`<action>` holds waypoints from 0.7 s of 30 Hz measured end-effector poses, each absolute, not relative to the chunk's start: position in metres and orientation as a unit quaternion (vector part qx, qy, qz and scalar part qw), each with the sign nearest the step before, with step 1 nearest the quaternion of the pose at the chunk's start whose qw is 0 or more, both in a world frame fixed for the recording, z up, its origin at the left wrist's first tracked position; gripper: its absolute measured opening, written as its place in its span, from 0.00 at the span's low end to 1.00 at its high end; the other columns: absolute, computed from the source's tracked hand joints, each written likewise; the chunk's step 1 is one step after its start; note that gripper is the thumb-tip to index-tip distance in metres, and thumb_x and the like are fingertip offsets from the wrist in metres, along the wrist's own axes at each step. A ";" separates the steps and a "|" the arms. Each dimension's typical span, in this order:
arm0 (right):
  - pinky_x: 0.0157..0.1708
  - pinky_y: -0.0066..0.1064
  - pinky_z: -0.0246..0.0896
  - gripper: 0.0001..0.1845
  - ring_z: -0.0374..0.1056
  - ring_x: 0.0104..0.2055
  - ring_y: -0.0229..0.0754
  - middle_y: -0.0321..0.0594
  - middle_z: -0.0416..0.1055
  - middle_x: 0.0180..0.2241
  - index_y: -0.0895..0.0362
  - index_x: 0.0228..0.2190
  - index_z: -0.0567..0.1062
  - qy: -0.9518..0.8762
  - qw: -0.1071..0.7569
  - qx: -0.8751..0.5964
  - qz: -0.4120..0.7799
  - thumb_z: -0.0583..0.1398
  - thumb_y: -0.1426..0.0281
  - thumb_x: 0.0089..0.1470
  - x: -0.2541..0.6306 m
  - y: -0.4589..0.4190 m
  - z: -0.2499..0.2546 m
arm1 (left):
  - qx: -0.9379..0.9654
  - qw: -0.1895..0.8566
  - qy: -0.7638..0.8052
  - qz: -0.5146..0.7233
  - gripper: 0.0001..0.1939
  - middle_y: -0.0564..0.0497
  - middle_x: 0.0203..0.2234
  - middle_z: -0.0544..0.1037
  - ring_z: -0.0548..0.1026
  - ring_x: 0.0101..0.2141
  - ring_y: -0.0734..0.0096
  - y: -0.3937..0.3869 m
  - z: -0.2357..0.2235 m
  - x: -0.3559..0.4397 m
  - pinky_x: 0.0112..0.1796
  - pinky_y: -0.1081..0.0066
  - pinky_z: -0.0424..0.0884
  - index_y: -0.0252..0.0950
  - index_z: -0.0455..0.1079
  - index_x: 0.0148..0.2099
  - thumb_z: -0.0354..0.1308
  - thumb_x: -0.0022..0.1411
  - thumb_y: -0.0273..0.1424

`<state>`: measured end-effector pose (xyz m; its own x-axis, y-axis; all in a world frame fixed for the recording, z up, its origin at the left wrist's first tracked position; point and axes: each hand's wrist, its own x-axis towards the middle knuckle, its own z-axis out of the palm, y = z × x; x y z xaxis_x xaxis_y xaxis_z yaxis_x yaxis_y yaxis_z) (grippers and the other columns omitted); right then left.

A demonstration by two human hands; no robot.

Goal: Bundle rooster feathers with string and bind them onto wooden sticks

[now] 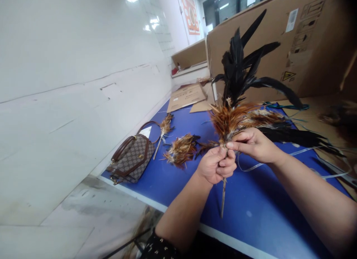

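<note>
Above the table I hold a feather duster (230,119) upright, with long black feathers at the top and a ring of brown feathers lower down. My left hand (219,164) is wrapped round its thin stick (223,199), just under the brown feathers. The fingers of my right hand (252,144) are closed in a pinch at the base of those feathers, touching the left thumb. What exactly the right fingertips pinch is partly hidden. A loose bunch of brown feathers (182,149) lies left of my hands. Black feathers (295,136) lie behind my right wrist.
On the blue table (178,188) are a patterned handbag (132,156) and a smaller feathered stick (164,129). Flat cardboard (186,97) lies farther back. A big cardboard box (270,39) stands behind. Pale ribbon (301,151) trails at right. A white wall (83,114) borders the left.
</note>
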<state>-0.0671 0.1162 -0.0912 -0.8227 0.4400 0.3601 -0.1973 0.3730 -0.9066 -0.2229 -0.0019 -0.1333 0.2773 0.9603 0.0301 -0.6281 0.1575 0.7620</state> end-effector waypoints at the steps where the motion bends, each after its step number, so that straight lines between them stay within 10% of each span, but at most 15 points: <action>1: 0.32 0.32 0.69 0.20 0.73 0.29 0.42 0.42 0.80 0.26 0.57 0.27 0.85 -0.777 0.287 -0.078 0.555 0.69 0.54 0.58 -0.067 0.116 -0.091 | 0.348 0.711 0.244 0.560 0.20 0.62 0.19 0.53 0.47 0.15 0.84 -0.002 -0.131 -0.220 0.17 0.78 0.45 0.35 0.70 0.39 0.67 0.64 0.47; 21: 0.24 0.31 0.63 0.22 0.68 0.22 0.39 0.40 0.76 0.21 0.56 0.20 0.79 -0.711 0.444 -0.237 0.491 0.68 0.53 0.56 -0.092 0.072 -0.073 | 0.407 0.276 0.514 0.703 0.20 0.52 0.24 0.69 0.68 0.27 0.72 0.003 -0.126 -0.200 0.31 0.72 0.68 0.37 0.69 0.32 0.62 0.67 0.48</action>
<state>-0.0925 0.0717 -0.0734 -0.4927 0.7733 0.3991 -0.0999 0.4054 -0.9087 -0.1999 0.0031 -0.1260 -0.5163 0.8061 0.2890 0.0301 -0.3202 0.9469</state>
